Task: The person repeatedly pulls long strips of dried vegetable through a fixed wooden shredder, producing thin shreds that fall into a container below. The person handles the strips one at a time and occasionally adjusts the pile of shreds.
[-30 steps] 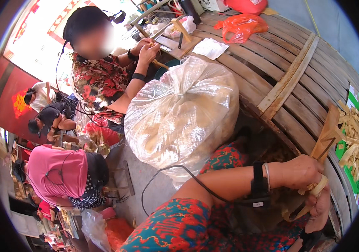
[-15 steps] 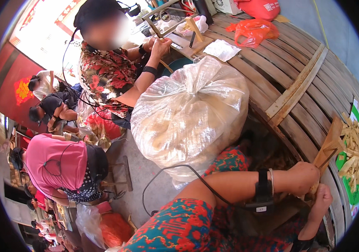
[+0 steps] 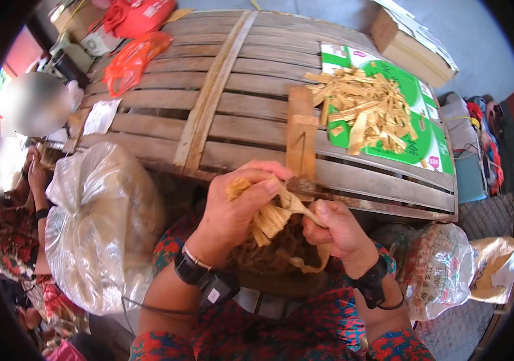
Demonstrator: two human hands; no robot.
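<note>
My left hand (image 3: 230,204) is closed round a bundle of pale yellow fibrous strips (image 3: 270,221), whose ends stick out past the fingers. A single strip (image 3: 293,203) stretches from it to my right hand (image 3: 340,231), which pinches its end between thumb and fingers. One loose strip (image 3: 312,265) dangles below the right hand. Just beyond my hands, an upright wooden piece (image 3: 301,141) is fixed at the edge of the slatted table (image 3: 257,132). More strips, darker and partly hidden by my hands, lie in a heap (image 3: 263,256) above my lap.
A pile of cut strips (image 3: 377,114) rests on green and white cardboard (image 3: 431,144). At left stands a large filled clear plastic bag (image 3: 106,234); another sack (image 3: 440,271) is at right. Orange bag (image 3: 138,57) and cardboard box (image 3: 410,48) are farther back. A co-worker's arm (image 3: 37,180) shows left.
The view has swung right, so table and hands now sit mid-picture. My hands, earlier close together by the wooden piece, are now apart with a strip stretched between them.
</note>
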